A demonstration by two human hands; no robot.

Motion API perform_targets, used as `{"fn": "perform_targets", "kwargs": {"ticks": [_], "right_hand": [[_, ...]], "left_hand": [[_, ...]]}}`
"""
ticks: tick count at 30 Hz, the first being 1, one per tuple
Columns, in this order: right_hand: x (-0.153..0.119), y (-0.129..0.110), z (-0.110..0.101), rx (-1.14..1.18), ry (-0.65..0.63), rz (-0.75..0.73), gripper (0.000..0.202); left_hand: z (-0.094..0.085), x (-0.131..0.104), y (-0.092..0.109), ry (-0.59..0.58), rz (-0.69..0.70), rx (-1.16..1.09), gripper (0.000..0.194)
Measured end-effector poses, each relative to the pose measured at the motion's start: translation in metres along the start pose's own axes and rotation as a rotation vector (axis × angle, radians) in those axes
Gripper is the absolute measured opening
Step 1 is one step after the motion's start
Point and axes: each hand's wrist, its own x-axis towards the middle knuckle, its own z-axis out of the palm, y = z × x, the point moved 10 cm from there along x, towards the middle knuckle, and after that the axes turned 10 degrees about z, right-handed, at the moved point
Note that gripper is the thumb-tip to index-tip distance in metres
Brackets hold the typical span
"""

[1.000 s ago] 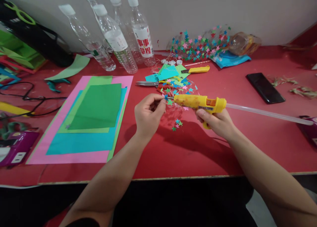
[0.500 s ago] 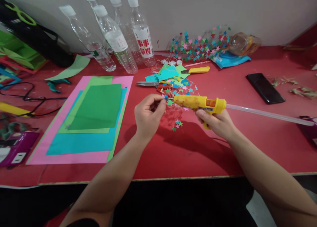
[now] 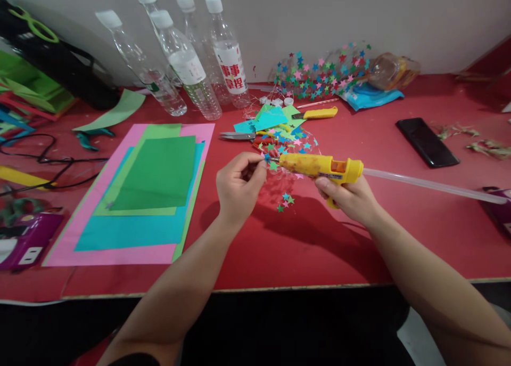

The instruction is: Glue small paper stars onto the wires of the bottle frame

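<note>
My right hand (image 3: 346, 198) is wrapped around the handle of a yellow hot glue gun (image 3: 305, 164), which lies level and points left. A long clear glue stick (image 3: 423, 184) sticks out of its back end. The metal nozzle touches, or nearly touches, a small blue paper star (image 3: 267, 157). My left hand (image 3: 242, 182) pinches at this star with thumb and forefinger; the other fingers are curled in. Beneath and behind the nozzle lie loose coloured paper stars (image 3: 286, 201) and a tangle of thin clear line strung with stars.
Scissors (image 3: 239, 136), paper scraps (image 3: 271, 118) and a yellow utility knife (image 3: 319, 113) lie behind my hands. Plastic bottles (image 3: 231, 70) stand along the wall. Stacked coloured sheets (image 3: 155, 171) are at left. A black phone (image 3: 427, 141) lies at right, on the red table (image 3: 319, 259).
Almost nothing differs. Both hands and the glue gun hold practically the same position, with the nozzle at the blue star.
</note>
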Motion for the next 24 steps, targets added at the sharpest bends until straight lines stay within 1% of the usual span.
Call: {"fn": "perform_targets", "kwargs": {"ticks": [2, 7, 9, 11, 14, 16, 18, 20, 21, 23, 24], "right_hand": [[0.0, -0.003, 0.001, -0.041, -0.013, -0.025, 0.035], [-0.003, -0.003, -0.001, -0.102, 0.004, -0.047, 0.028], [-0.003, -0.001, -0.003, -0.07, 0.023, -0.026, 0.03], [-0.002, 0.001, -0.014, 0.034, 0.095, -0.002, 0.032], [0.002, 0.008, -0.045, 0.275, 0.302, 0.012, 0.029], [0.007, 0.021, -0.067, 0.408, 0.419, 0.05, 0.021], [0.016, 0.04, -0.081, 0.476, 0.468, 0.131, 0.011], [0.027, 0.063, -0.087, 0.453, 0.457, 0.257, 0.015], [0.032, 0.073, -0.09, 0.391, 0.451, 0.316, 0.016], [0.038, 0.09, -0.093, 0.19, 0.426, 0.428, 0.016], [0.039, 0.095, -0.097, 0.026, 0.433, 0.476, 0.021]], "left_hand": [[-0.001, 0.001, 0.006, -0.014, 0.081, 0.092, 0.009], [0.002, -0.002, 0.034, -0.082, 0.393, 0.336, 0.012], [0.002, -0.004, 0.039, -0.084, 0.434, 0.352, 0.011], [0.0, -0.005, 0.037, -0.067, 0.394, 0.288, 0.01], [0.002, -0.005, 0.025, -0.068, 0.27, 0.134, 0.009], [0.005, -0.005, 0.017, -0.072, 0.195, 0.062, 0.009], [0.006, -0.004, 0.011, -0.062, 0.129, 0.007, 0.008], [0.007, -0.004, 0.006, -0.06, 0.066, -0.054, 0.008], [0.008, -0.004, 0.004, -0.062, 0.036, -0.084, 0.007], [0.01, -0.004, 0.001, -0.067, -0.018, -0.142, 0.007], [0.01, -0.004, 0.0, -0.065, -0.045, -0.168, 0.007]]}}
